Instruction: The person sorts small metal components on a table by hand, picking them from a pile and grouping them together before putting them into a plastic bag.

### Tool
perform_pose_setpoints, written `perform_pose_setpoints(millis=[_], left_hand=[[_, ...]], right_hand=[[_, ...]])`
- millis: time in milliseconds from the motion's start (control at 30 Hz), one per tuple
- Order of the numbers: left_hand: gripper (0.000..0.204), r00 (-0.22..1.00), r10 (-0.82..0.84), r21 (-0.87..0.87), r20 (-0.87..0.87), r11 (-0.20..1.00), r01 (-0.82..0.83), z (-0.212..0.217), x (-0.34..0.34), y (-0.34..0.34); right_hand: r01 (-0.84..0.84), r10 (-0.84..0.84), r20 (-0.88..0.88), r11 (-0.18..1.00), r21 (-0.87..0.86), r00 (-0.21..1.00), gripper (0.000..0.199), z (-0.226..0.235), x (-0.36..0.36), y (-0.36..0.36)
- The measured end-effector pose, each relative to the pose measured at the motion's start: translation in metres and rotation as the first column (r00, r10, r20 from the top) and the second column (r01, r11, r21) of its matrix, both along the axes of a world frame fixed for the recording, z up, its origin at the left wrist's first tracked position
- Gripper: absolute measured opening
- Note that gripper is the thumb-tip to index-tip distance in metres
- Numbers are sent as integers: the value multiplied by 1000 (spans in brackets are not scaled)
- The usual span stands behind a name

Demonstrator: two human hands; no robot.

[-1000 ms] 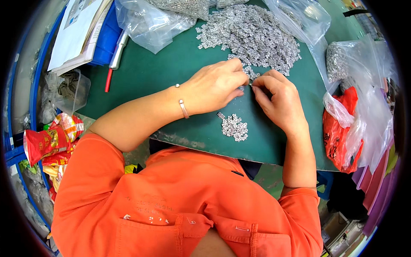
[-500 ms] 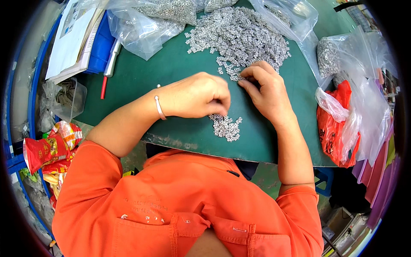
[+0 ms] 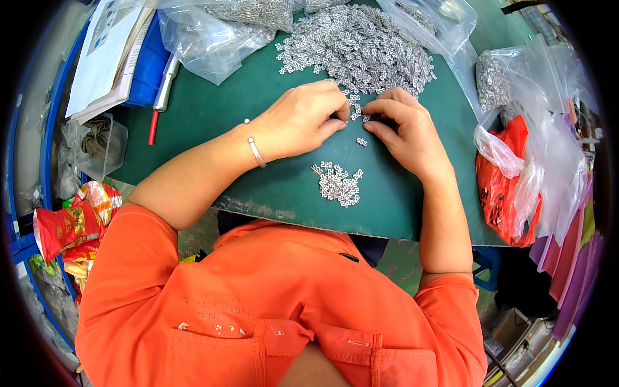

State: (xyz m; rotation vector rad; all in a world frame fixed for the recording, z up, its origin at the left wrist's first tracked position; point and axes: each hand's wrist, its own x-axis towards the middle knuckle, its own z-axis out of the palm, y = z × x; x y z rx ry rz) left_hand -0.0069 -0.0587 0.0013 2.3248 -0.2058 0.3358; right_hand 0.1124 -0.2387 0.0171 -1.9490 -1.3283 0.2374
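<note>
A large heap of small silvery S-patterned metal pieces [image 3: 361, 48] lies on the green tabletop, with a few strays trailing toward me. My left hand [image 3: 306, 119] is closed beside these strays, thumb against curled fingers; whatever is in the pinch is hidden. Facing it, my right hand [image 3: 407, 132] has thumb and forefinger closed around a small metal piece [image 3: 365, 119] at their tips. One loose piece [image 3: 362, 142] rests just below the right thumb. Nearer to me is a small pile of the same pieces [image 3: 338, 185], touched by neither hand.
Clear plastic bags [image 3: 213, 42] with more metal pieces surround the heap. At left are a blue bin [image 3: 147, 71] under papers, a red-tipped tool [image 3: 165, 90] and a clear plastic box [image 3: 115, 148]. A red plastic bag [image 3: 500, 187] hangs at the table's right edge.
My left hand has moved up and away from the small pile toward the strays by my right hand. Fewer strays lie there, and one loose piece now shows below the right thumb.
</note>
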Motion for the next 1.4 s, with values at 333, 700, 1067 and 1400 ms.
perform_pose_setpoints(millis=[333, 700, 1067, 1400], left_hand=[[7, 928, -366, -147, -77, 924, 352, 15, -16, 5], [21, 999, -25, 130, 43, 991, 19, -1, -3, -7], [17, 996, -74, 137, 52, 988, 67, -2, -3, -5], [8, 911, -392, -99, -127, 919, 382, 12, -15, 2]], right_hand=[[-193, 180, -247, 981, -32, 952, 7, 9, 11, -11], [-192, 193, -12, 972, -137, 981, 12, 2, 15, -8], [7, -14, 151, 999, 41, 988, 11, -13, 0, 10], [-359, 350, -117, 931, -64, 929, 22, 14, -3, -18]])
